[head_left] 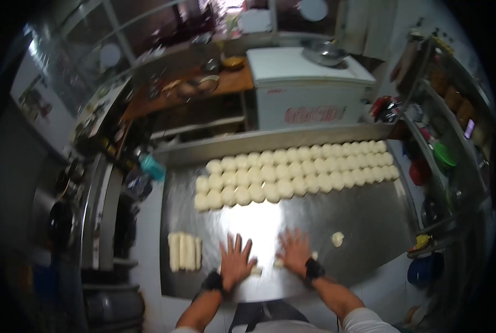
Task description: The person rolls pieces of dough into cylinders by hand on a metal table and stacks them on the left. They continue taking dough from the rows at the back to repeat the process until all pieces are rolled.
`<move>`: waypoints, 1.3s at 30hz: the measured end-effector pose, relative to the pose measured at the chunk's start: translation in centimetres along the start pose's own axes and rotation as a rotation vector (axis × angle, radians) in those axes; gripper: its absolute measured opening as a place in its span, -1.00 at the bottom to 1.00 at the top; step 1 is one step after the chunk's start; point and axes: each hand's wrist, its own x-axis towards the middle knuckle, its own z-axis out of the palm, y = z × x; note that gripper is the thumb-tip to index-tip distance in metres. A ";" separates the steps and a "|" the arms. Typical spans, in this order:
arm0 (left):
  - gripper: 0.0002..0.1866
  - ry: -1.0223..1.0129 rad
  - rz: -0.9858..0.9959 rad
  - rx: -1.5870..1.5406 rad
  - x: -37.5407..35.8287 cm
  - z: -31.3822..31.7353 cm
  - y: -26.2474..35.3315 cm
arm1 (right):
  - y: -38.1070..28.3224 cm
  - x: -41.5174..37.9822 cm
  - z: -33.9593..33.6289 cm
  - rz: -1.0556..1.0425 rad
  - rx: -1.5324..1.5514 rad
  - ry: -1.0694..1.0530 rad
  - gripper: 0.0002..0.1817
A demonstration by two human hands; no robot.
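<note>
My left hand [236,263] lies palm down near the front of the steel table, fingers spread. A small piece of dough [256,271] pokes out beside its thumb; the rest is hidden under the palm. To the right, my right hand [296,254] is also flat with fingers apart, over another dough piece [279,262] whose ends show on both sides. Several rolled dough sticks [184,251] lie side by side left of my left hand. Beyond my right hand sits a small dough lump [337,239]. Both wrists wear black bands.
Rows of round dough balls [284,188] fill the far part of the steel table [364,222], which has a raised back edge. A white chest freezer [314,91] and a wooden table [231,83] stand behind. Shelves [445,122] line the right; a turquoise jug [152,167] is at the left.
</note>
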 end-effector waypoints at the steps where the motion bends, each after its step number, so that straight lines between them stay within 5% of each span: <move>1: -0.21 0.048 -0.006 -0.024 0.4 0.0 -0.6 | 0.1 0.3 -0.5 0.004 0.075 0.083 -0.21; 7: -0.14 -0.233 0.076 -0.052 -16.8 0.2 1.9 | -0.7 -13.2 -0.4 -0.199 0.117 -0.101 -0.16; 12: -0.19 0.056 -0.018 -0.170 -8.1 0.6 -0.7 | 2.0 -9.2 -2.1 -0.321 0.181 -0.018 -0.29; 14: -0.22 0.152 -0.073 -0.203 -5.5 0.2 -1.1 | 2.6 -8.3 -2.2 -0.344 0.136 -0.271 -0.41; 18: -0.37 0.150 0.129 -0.222 -10.3 1.0 -1.3 | 1.1 -6.1 -1.2 -0.280 0.170 -0.274 -0.60; 20: -0.55 0.004 0.141 -0.269 -12.2 1.4 -1.3 | -2.2 -3.4 0.7 0.116 0.715 -0.104 -0.69; 24: -0.67 0.104 0.120 -0.374 -13.7 2.3 -2.4 | -14.1 5.0 -1.0 0.279 1.360 -0.209 -0.60; 27: -0.65 0.224 -0.152 -0.610 -16.3 1.9 -4.1 | -21.6 10.2 -2.6 0.175 1.281 -0.172 -0.55; 29: -0.77 0.531 -0.537 -0.989 -18.3 -0.5 -5.3 | -25.2 12.7 -2.6 0.108 1.117 -0.085 -0.51; 32: -0.64 0.433 -0.814 -1.121 -19.3 -5.3 -9.2 | -28.0 13.7 -2.8 -0.010 0.920 -0.055 -0.44; 35: -0.51 0.595 -0.695 -1.041 -18.4 -7.8 -12.3 | -27.3 13.0 -5.7 -0.167 0.716 -0.158 -0.46; 39: -0.37 0.626 -0.487 -0.865 -14.9 -7.9 -15.3 | -26.5 9.4 -6.5 -0.064 0.970 -0.119 -0.49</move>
